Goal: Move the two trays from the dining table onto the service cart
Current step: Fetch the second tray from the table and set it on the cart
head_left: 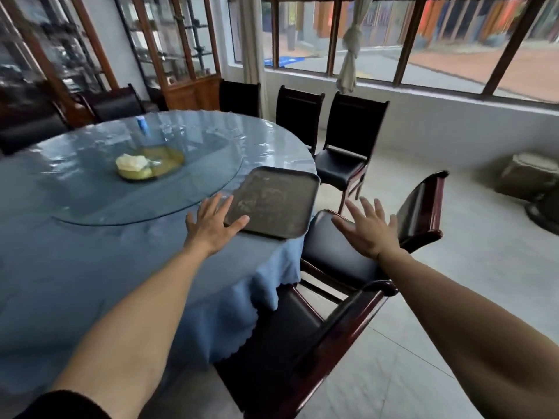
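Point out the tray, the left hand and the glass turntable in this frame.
tray (273,201): head view, on its flat inner surface.
left hand (211,225): head view, on the back of the hand.
glass turntable (90,189): head view, on bare glass near its front edge.

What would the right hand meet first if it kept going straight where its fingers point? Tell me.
Likely the right edge of the dark tray. The right hand hangs open over a chair seat, fingers pointing toward it; depth is uncertain.

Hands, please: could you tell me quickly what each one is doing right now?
Left hand: open, thumb touching the tray.
Right hand: open, holding nothing.
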### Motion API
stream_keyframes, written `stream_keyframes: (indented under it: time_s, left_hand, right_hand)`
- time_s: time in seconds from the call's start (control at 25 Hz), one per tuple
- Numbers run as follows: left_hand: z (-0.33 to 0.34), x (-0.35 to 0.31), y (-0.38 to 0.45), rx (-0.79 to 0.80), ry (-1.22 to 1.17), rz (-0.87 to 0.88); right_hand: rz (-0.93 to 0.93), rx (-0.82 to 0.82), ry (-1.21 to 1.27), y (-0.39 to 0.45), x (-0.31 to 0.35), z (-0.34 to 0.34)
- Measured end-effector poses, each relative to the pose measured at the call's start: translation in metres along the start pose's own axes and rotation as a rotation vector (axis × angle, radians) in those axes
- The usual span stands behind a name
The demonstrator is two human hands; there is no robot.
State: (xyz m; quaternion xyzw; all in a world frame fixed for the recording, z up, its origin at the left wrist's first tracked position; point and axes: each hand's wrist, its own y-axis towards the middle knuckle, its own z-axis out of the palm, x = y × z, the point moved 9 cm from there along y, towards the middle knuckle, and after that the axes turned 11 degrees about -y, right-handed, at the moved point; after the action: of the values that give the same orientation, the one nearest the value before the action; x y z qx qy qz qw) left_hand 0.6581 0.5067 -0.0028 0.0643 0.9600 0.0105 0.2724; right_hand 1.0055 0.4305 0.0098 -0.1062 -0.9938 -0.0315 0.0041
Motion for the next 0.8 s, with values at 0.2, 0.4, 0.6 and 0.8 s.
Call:
stream_keyframes:
  time_s: [0.2, 0.4, 0.6, 0.8]
  left_hand:
    - [-0.011, 0.034, 0.012, -0.007, 0.008, -0.065]
    - [-0.003, 0.043, 0.045, 0.013, 0.011, -0.115]
    - [0.02, 0.047, 0.1, 0.037, 0.01, -0.178]
    - [0.061, 0.062, 0.163, 0.058, 0.019, -0.264]
  right_hand:
    - [-0.041, -0.002, -0.005, 0.032, 0.036, 0.007]
    - [-0.074, 0.003, -0.021, 0.076, 0.047, 0.027]
    - [-0.103, 0.051, -0.056, 0.141, 0.039, 0.058]
    - [-0.113, 0.109, -0.07, 0.218, 0.033, 0.1]
